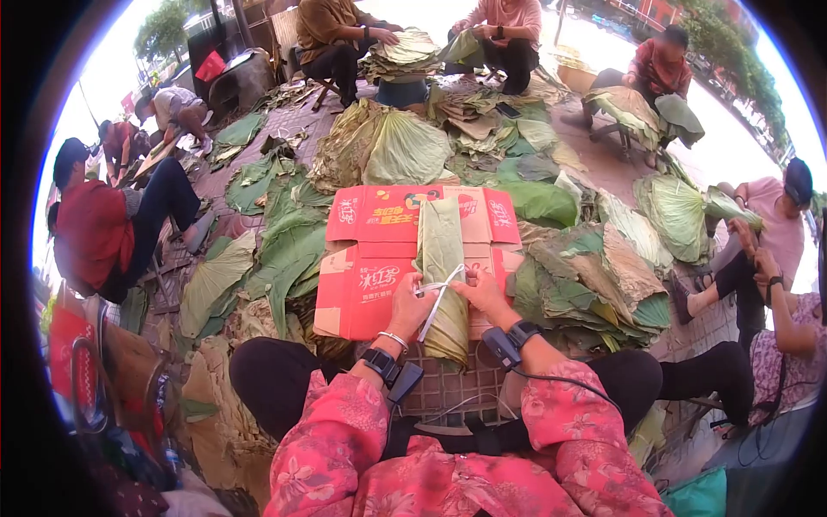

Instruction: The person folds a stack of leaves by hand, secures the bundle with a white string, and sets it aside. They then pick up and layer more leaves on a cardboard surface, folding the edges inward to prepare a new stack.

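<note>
left hand [412, 303] and right hand [482, 293] pinch a white strip [441, 293] around a leaf roll [444, 258] above red cardboard [370, 267].

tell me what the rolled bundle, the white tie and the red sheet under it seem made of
Rolled bundle: probably dried leaf, matte, dull green with brownish patches.
White tie: thin and flat, perhaps plastic or fabric strip.
Red sheet: likely printed cardboard, smooth, with folded panels and bare brown areas.

pink floral sleeves [568, 405], red carton [357, 293] with white lettering, green-brown leaves [594, 284]
</note>
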Action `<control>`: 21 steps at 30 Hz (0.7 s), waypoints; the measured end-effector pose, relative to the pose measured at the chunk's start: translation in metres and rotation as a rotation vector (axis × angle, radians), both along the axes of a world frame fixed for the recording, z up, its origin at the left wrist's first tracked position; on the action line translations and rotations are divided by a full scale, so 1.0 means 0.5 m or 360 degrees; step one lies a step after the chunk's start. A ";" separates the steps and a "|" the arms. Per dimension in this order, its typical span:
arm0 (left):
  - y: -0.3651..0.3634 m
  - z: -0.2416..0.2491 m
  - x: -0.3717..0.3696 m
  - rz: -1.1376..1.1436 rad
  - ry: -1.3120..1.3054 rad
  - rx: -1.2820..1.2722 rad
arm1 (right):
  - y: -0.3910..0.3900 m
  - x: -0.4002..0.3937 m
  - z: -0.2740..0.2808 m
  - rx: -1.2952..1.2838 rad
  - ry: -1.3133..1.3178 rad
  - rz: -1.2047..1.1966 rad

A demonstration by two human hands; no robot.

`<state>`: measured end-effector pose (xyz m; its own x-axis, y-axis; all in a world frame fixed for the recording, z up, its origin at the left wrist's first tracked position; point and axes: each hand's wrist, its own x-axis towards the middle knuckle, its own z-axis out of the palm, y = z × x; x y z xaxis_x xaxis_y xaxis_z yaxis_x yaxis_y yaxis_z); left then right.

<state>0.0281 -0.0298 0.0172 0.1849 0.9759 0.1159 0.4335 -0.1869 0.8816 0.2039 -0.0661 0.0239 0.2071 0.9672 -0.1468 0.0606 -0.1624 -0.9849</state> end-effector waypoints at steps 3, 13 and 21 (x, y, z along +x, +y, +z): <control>-0.004 0.010 0.003 0.0002 -0.0273 -0.0074 | -0.008 -0.010 0.043 -0.0118 0.0407 0.0057; -0.016 0.086 0.025 -0.0298 -0.0714 -0.0381 | -0.113 0.144 0.262 0.0243 0.0442 -0.0215; -0.008 0.014 0.027 -0.0314 -0.0614 -0.0425 | -0.504 0.434 0.478 0.0440 0.0206 -0.0916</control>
